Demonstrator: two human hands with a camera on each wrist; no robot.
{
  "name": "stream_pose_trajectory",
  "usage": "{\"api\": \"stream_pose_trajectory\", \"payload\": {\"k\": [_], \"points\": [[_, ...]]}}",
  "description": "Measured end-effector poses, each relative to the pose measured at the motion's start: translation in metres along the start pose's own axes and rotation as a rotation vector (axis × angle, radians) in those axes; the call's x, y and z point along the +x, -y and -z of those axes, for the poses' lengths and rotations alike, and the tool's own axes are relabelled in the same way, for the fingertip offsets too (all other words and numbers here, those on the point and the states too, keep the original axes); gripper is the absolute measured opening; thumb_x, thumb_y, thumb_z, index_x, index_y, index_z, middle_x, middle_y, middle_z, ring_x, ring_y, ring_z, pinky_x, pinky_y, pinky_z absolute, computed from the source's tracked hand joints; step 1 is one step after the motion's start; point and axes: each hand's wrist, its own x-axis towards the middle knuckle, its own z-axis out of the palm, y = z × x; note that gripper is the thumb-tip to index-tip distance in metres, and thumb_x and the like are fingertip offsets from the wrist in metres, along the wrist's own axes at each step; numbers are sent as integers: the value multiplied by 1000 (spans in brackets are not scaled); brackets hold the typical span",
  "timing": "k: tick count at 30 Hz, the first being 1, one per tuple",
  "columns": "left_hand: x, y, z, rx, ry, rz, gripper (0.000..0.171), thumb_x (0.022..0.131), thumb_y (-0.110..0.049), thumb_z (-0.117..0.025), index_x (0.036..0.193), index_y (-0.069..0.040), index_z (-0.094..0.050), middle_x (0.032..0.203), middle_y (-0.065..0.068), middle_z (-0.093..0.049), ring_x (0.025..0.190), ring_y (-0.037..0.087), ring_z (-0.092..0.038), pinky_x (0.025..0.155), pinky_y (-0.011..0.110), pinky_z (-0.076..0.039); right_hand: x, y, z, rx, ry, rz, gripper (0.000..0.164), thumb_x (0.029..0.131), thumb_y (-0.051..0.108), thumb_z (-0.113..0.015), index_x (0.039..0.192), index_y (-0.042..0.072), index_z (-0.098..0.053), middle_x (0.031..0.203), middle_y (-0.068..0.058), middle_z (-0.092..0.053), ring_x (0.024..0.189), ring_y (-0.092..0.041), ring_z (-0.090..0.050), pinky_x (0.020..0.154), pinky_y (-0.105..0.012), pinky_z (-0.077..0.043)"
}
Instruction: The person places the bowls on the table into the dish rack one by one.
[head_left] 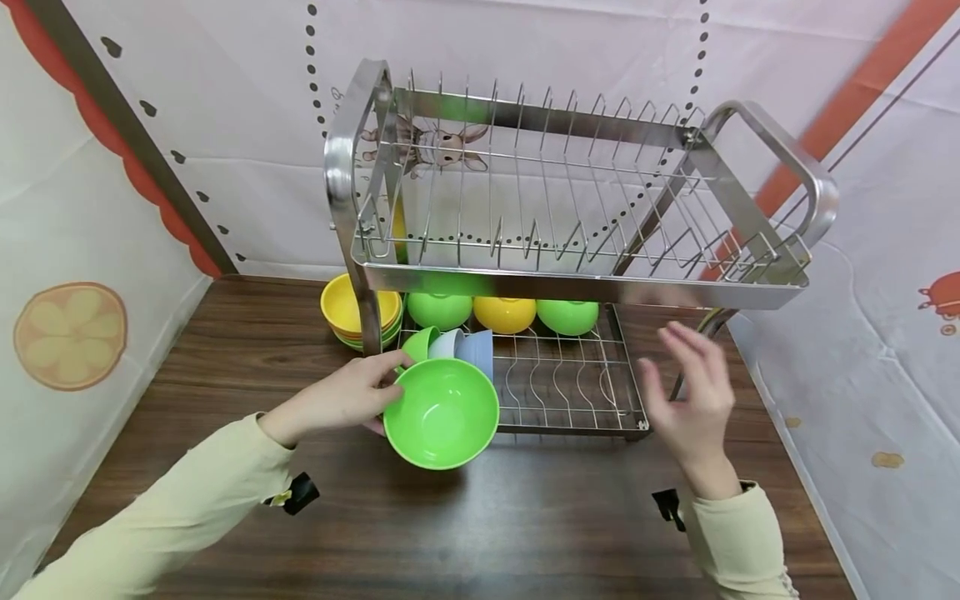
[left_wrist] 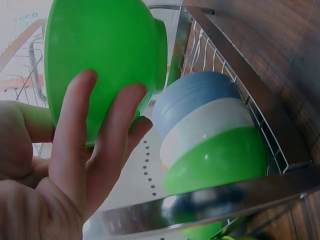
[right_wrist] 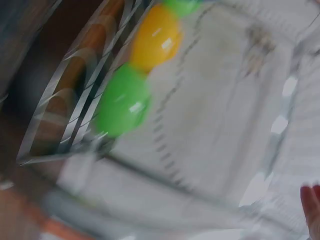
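Observation:
My left hand [head_left: 348,398] grips a green bowl [head_left: 442,415] by its left side, its hollow facing up toward the head camera, in front of the rack's lower tier. In the left wrist view the fingers [left_wrist: 75,125] lie along the outside of this green bowl [left_wrist: 102,55]. Close behind it, a green bowl [head_left: 420,342], a white bowl [head_left: 447,343] and a blue bowl [head_left: 476,352] lean in a row on the lower tier. My right hand [head_left: 696,400] is raised by the rack's right end, fingers extended and holding nothing; only its fingertips [right_wrist: 310,205] enter the blurred right wrist view.
A two-tier metal dish rack [head_left: 570,287] stands on the brown wooden table [head_left: 525,517]. Along the lower tier's back sit two green bowls [head_left: 440,312] with a yellow bowl [head_left: 505,315] between them. Stacked yellow and green bowls [head_left: 352,308] stand beyond the left post.

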Motion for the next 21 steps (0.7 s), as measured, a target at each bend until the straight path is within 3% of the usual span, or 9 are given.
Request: {"api": "stream_pose_trajectory", "payload": {"k": [4, 9, 14, 21], "points": [[5, 0, -4, 4, -1, -2, 31, 88, -2, -39, 119, 2, -43, 92, 19, -59, 66, 19, -64, 53, 32, -54, 8, 35, -17, 205, 190, 258, 34, 87, 22, -59, 92, -11, -61, 95, -27, -59, 86, -37, -56, 91, -24, -43], [10, 1, -9, 32, -17, -14, 31, 88, -2, -40, 119, 1, -44, 85, 15, -59, 59, 17, -63, 52, 31, -53, 8, 69, -28, 343, 474, 469, 32, 90, 21, -54, 100, -9, -61, 105, -25, -59, 95, -34, -57, 91, -34, -44], [12, 0, -12, 49, -32, -12, 31, 88, -2, -40, 119, 1, -45, 86, 15, -60, 57, 18, -63, 52, 32, -53, -2, 90, -35, 361, 652, 582, 30, 91, 23, -51, 107, -1, -62, 107, -13, -62, 97, -25, -59, 86, -35, -47], [13, -1, -16, 73, -35, -10, 31, 85, -2, -40, 115, -1, -48, 84, 13, -60, 53, 19, -62, 47, 29, -52, -13, 102, -41, 277, 732, 657, 23, 92, 18, -48, 105, 8, -64, 98, 2, -66, 88, -13, -61, 78, -28, -49]]}}
